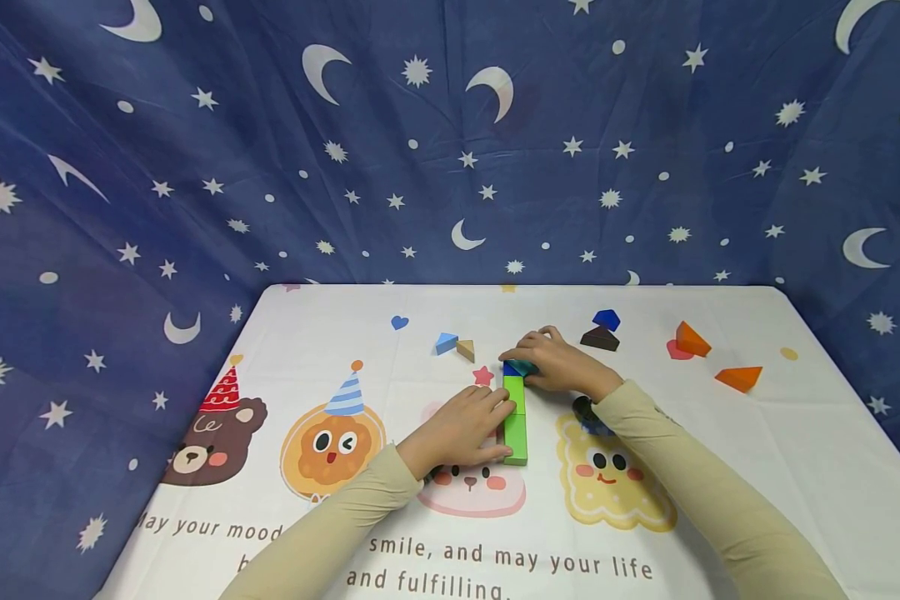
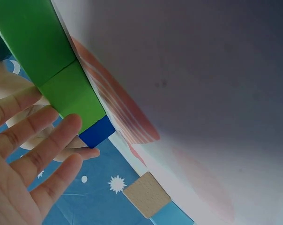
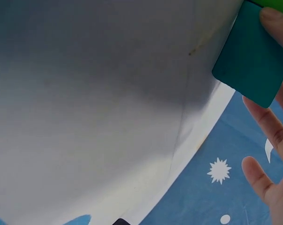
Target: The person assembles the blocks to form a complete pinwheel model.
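Observation:
Two green blocks lie end to end in a row on the white tablecloth, with a blue block at their far end. My left hand lies along the left of this row, its fingers extended and fingertips at the green blocks' side. At the far end, my right hand pinches a teal block between thumb and fingers, right beside the blue block. Part of the teal block is covered by the right fingers in the head view.
Behind the left hand lie a light blue block and a wooden block. Toward the back right are a dark blue block, a dark brown block and two orange blocks. A starry blue curtain hangs behind the table.

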Action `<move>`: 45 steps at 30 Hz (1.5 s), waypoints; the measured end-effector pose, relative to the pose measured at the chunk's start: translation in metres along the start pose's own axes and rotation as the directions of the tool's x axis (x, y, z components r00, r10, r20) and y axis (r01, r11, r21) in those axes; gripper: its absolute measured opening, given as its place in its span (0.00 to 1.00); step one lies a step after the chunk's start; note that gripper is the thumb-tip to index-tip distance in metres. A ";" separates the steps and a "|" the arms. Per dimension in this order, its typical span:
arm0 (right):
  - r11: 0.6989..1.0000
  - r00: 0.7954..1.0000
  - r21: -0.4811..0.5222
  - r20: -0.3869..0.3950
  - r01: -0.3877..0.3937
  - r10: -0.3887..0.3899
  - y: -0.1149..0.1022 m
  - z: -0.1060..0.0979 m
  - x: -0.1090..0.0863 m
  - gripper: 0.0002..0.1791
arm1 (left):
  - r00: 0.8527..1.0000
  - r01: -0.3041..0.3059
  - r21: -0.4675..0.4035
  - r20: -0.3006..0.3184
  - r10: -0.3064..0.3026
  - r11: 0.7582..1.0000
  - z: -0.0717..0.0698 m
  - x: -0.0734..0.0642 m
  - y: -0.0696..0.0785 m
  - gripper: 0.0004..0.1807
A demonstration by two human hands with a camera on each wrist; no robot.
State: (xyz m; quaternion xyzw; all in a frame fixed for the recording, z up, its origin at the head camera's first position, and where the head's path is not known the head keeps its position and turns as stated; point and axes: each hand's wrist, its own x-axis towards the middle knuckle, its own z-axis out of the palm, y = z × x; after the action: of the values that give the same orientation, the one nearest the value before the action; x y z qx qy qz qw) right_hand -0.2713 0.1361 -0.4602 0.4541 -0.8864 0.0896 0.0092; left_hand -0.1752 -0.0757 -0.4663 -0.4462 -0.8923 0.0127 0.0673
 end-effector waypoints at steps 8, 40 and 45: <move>1.000 1.000 0.011 0.015 -0.009 0.009 0.000 -0.002 0.000 0.25 | 1.000 -0.003 0.003 -0.003 0.003 1.000 0.001 0.000 0.000 0.31; 0.987 0.998 -0.156 -0.046 -0.051 0.044 0.002 -0.002 -0.005 0.35 | 1.000 0.012 -0.004 0.011 -0.012 1.000 0.002 0.000 0.001 0.32; 0.977 0.993 -0.193 -0.084 -0.095 0.080 0.005 -0.008 -0.014 0.36 | 1.000 0.005 0.010 -0.002 -0.005 1.000 0.002 0.001 0.001 0.31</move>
State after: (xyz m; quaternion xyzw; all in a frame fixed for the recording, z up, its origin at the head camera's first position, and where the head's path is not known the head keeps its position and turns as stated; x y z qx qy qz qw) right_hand -0.2677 0.1513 -0.4543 0.4076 -0.9091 0.0193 0.0838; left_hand -0.1754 -0.0744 -0.4680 -0.4437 -0.8933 0.0164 0.0704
